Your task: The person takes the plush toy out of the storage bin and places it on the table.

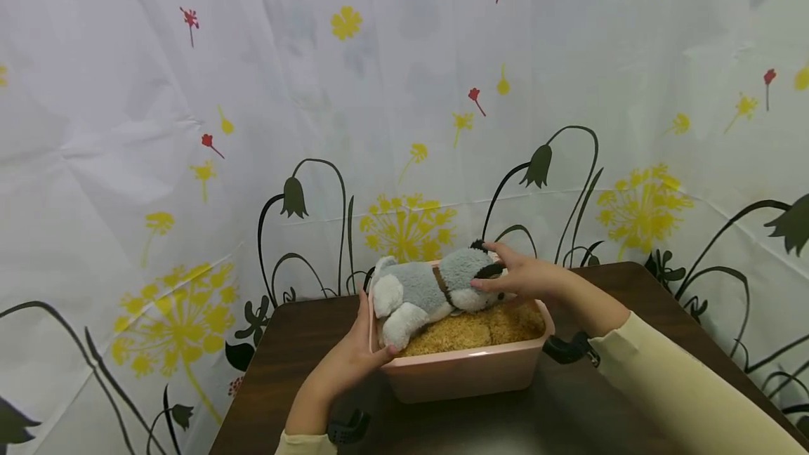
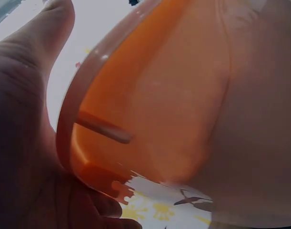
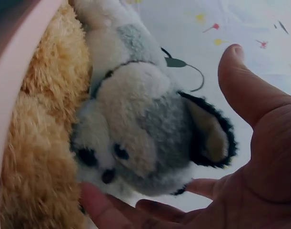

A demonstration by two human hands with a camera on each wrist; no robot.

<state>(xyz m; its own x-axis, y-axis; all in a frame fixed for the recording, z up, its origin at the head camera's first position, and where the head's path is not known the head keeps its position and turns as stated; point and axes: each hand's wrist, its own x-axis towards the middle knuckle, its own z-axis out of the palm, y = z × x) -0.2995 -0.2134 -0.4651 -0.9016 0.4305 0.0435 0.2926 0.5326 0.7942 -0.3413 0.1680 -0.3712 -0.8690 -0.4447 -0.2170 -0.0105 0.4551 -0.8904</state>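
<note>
A grey and white plush dog [image 1: 420, 290] with black ears and a brown collar lies on its side across brown plush fur [image 1: 455, 332] in a pink plastic bin [image 1: 464, 374]. My left hand [image 1: 350, 350] rests against the bin's left end, its thumb and fingers spread along the rim. In the left wrist view, that hand [image 2: 28, 129] lies beside the translucent bin wall [image 2: 159, 114]. My right hand [image 1: 531, 276] touches the dog's head with its fingers spread. Seen from the right wrist, its thumb [image 3: 235, 71] stands apart from the dog while the fingers meet the head.
The bin stands on a dark brown table [image 1: 297, 332]. Behind it hangs a white curtain [image 1: 404, 90] printed with flowers. Dark wrist straps [image 1: 565, 348] sit at both cuffs.
</note>
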